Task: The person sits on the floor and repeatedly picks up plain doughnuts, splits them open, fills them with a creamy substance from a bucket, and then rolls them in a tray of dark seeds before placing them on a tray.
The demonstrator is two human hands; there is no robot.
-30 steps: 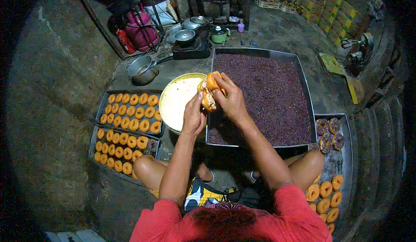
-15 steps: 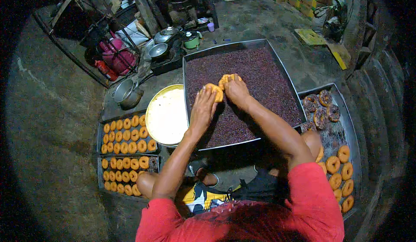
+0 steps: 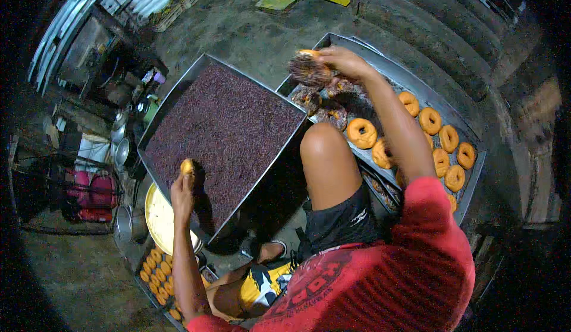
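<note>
Left hand [image 3: 183,192], 8–9 o'clock: pinching golden doughnut [image 3: 187,167] over dark sprinkles [image 3: 235,115]. Right hand [image 3: 344,63], 1 o'clock: gripping sprinkle-coated doughnut [image 3: 309,70] above metal tray [image 3: 395,82].

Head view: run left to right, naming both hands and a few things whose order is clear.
Pink object, grey metal pot, left hand with orange-brown doughnut, dark-coated doughnut, right hand gripping it, rightmost plain doughnut.

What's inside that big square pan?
Lots of tiny dark bits are spread across the pan. They cover its bottom, so that can't be seen. The left hand holds a doughnut over them.
</note>
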